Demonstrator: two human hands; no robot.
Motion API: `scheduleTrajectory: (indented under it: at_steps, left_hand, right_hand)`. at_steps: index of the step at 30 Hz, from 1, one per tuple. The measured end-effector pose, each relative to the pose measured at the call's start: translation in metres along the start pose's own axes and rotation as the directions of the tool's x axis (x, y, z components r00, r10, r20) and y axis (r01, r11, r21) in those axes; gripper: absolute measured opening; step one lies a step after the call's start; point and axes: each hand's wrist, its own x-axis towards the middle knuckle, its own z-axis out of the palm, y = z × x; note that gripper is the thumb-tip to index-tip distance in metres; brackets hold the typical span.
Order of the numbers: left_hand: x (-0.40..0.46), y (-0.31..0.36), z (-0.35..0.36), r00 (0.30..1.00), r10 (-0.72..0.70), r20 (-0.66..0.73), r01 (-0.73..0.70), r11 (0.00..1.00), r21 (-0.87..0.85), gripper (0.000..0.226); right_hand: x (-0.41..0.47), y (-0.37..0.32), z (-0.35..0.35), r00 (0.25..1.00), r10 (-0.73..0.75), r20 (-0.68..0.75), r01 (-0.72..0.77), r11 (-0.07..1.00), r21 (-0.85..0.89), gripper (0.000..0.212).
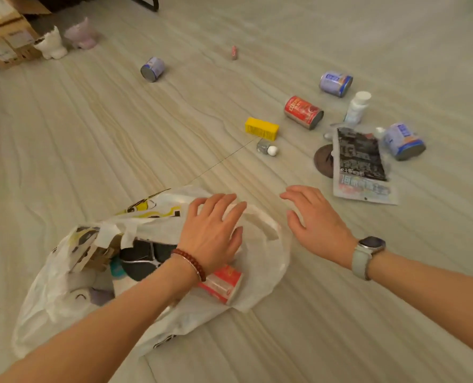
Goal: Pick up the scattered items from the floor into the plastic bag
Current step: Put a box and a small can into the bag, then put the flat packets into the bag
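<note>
Now the left hand rests with relaxed fingers on the rim of the plastic bag, which lies on the floor partly filled; its grip is released. The right hand hovers empty, fingers spread, just beside the bag. Nearest loose things are the printed packet and yellow box. Best to lift the rim and hold the mouth wide, then take the flat packet by an edge.

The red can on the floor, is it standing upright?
No, the red can lies on its side on the floor, with its metal end facing the camera, to the right of the yellow box.
</note>
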Motion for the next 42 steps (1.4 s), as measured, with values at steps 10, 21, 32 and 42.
scheduleTrajectory:
  at_steps: [10, 21, 32, 42]
  left_hand:
    - [0.141, 0.059, -0.003, 0.907, -0.006, 0.42, 0.076, 0.986, -0.15, 0.048]
    - [0.162, 0.112, 0.137, 0.718, -0.199, 0.667, 0.34, 0.937, -0.086, 0.084]
    - [0.164, 0.114, 0.143, 0.715, -0.257, 0.65, 0.374, 0.927, -0.044, 0.093]
    - [0.235, 0.125, 0.126, 0.914, -0.237, 0.33, 0.302, 0.94, -0.161, 0.064]
  right_hand:
    - [0.004, 0.094, -0.06, 0.797, 0.527, 0.296, -0.519, 0.847, -0.113, 0.042]
    - [0.07, 0.213, 0.004, 0.609, 0.77, 0.191, -0.732, 0.638, -0.237, 0.107]
    - [0.051, 0.244, -0.019, 0.823, 0.568, -0.012, -0.53, 0.76, -0.375, 0.047]
    - [-0.032, 0.224, 0.0, 0.534, 0.832, -0.148, -0.774, 0.552, 0.312, 0.036]
